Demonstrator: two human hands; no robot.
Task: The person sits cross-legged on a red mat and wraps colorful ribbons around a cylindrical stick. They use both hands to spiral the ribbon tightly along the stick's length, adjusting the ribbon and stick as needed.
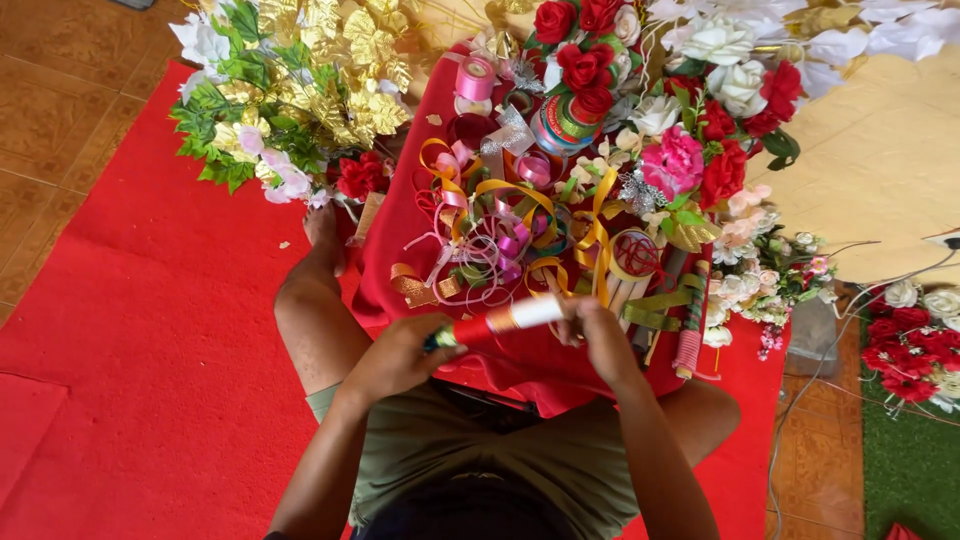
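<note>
Seated on the red mat (150,330), the person holds a slim stick (500,321) just above the lap; its long axis runs nearly level, left to right, tilted slightly up toward the right. Left hand (400,352) is clamped around the red-wrapped end, right hand (592,325) pinches the bare white end, both equally near. Beyond lie the red cloth (400,220) strewn with ribbon curls (500,230), then red roses (580,50) and gold leaves (350,60).

- Your right hand (597,325) is covering the white end of the stick (500,322).
- Your left hand (400,355) is hiding its dark tip.
- The frame's right edge is cutting off the red flowers (915,350).
</note>
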